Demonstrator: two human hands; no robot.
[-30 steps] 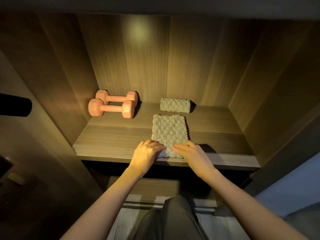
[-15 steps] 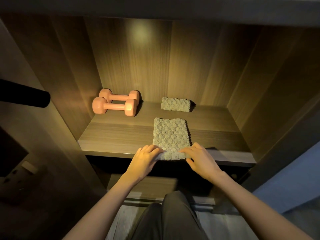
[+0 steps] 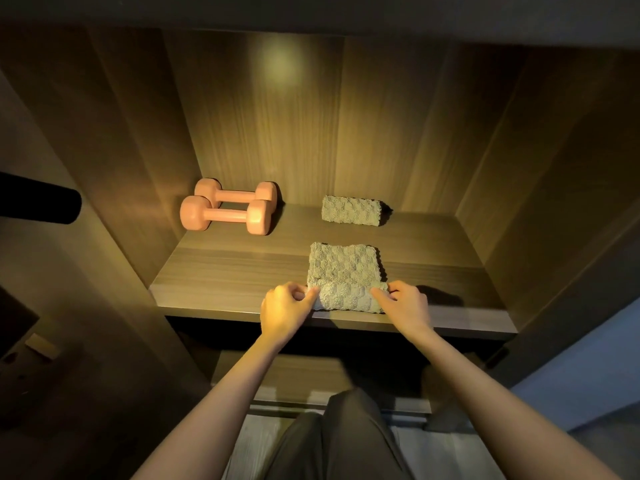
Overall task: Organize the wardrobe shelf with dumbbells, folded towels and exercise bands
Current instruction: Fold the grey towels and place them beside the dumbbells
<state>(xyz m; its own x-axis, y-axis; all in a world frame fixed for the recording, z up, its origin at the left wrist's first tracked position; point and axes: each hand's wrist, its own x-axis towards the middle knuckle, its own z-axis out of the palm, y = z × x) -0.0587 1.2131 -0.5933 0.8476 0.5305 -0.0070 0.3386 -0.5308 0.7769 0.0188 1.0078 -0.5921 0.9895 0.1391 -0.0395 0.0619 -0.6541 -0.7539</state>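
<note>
A grey textured towel lies flat on the wooden shelf, with its near end folded over at the front edge. My left hand pinches the left corner of that fold. My right hand pinches the right corner. A second grey towel, folded into a small bundle, sits at the back of the shelf. Two pink dumbbells lie side by side at the back left.
Wooden side walls and a back panel close in the shelf. A dark round bar end pokes in from the left. A lower shelf shows beneath, and my knee is below it.
Both hands have lifted the towel's near edge and turned it over away from me, making a fold; the hands moved apart to the corners. The view shifted slightly.
</note>
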